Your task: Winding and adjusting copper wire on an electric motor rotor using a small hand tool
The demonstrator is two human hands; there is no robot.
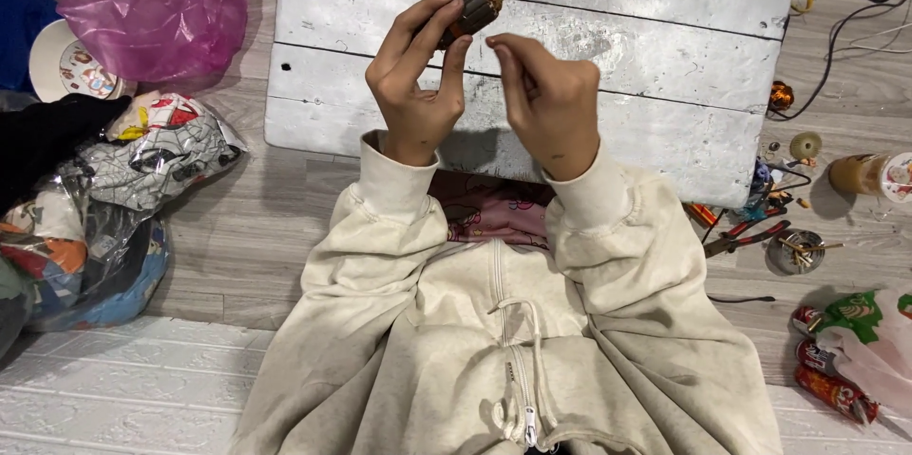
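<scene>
- Motor armature (483,1) is gripped in the left hand (416,85), held tilted above the white plank board (665,56)
- Right hand (549,99) is held just beside it, fingertips (502,54) pinched together; whether anything is pinched cannot be told

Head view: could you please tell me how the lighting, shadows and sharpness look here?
Head view: soft, even light; the left hand holding the motor armature and the right hand cast a faint shadow on the whitewashed board; focus sharp, no glare.
</scene>
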